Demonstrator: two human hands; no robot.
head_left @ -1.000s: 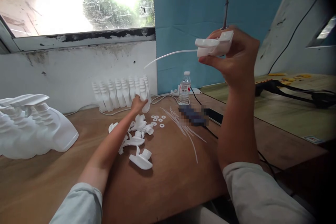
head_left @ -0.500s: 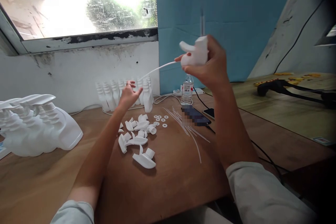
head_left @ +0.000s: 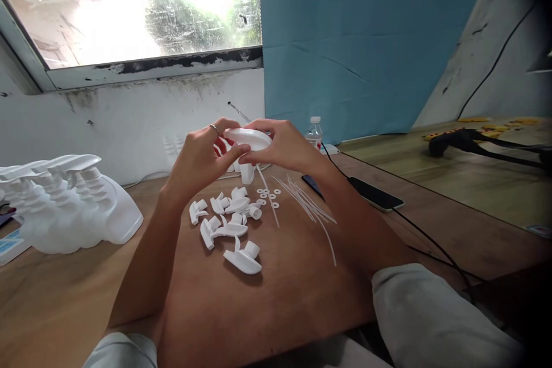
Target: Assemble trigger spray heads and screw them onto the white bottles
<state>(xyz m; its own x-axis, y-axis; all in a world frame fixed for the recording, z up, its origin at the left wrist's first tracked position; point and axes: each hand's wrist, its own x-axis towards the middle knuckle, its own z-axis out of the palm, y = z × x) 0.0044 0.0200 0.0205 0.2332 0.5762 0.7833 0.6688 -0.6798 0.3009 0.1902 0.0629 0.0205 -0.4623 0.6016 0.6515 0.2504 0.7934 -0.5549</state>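
Raised over the middle of the table, a white trigger sprayer head (head_left: 252,138) is held between both my hands. My left hand (head_left: 202,155), with a ring on one finger, grips its left end with thumb and fingers. On its right end my right hand (head_left: 287,144) is closed. A thin white dip tube (head_left: 269,198) slants down below the sprayer head; my hands hide where it joins. Several more white sprayer heads (head_left: 244,264) lie loose on the table under my hands, beside small white ring washers (head_left: 275,205) and a bunch of thin white tubes (head_left: 306,201).
White bottles (head_left: 246,173) stand by the wall, mostly behind my hands. Other white bottles (head_left: 116,213) lie stacked at left. Toward the right are a clear water bottle (head_left: 314,132), a phone (head_left: 375,192) with a cable, and a black object (head_left: 452,141) on another surface.
My right hand has come down and left with the sprayer head, from high on the right. My left hand, earlier near the standing bottles, now holds the sprayer head too.
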